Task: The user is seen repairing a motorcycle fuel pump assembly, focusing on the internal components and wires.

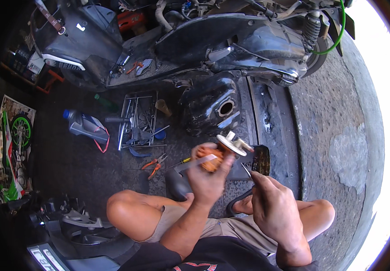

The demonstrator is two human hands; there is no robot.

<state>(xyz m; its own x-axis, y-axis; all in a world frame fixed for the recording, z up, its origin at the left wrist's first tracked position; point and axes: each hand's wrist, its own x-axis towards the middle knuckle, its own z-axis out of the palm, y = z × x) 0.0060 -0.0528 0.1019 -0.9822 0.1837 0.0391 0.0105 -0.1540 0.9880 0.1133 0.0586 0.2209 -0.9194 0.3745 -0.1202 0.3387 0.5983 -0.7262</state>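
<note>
My left hand [206, 185] grips a part with a bulky orange body [208, 156] and a white round flange [228, 145] with short fittings; it is raised below a black metal tank [206, 104] with a round opening. A pale strip lies across the orange body. My right hand [274, 207], lower and to the right, is closed on a thin metal tool [246, 170] pointing up and left. Just beyond that tool sits a dark tray [262, 158] with brownish liquid. Orange-handled pliers [154, 167] and a yellow-handled screwdriver [185, 160] lie to the left.
A dark scooter [249, 40] stands across the back. A tool rack [138, 122], grey jug [86, 128] and green bottle [106, 103] lie left of the tank. A picture board [16, 149] stands far left, black parts [82, 226] lower left; rough concrete [321, 135] runs along the right.
</note>
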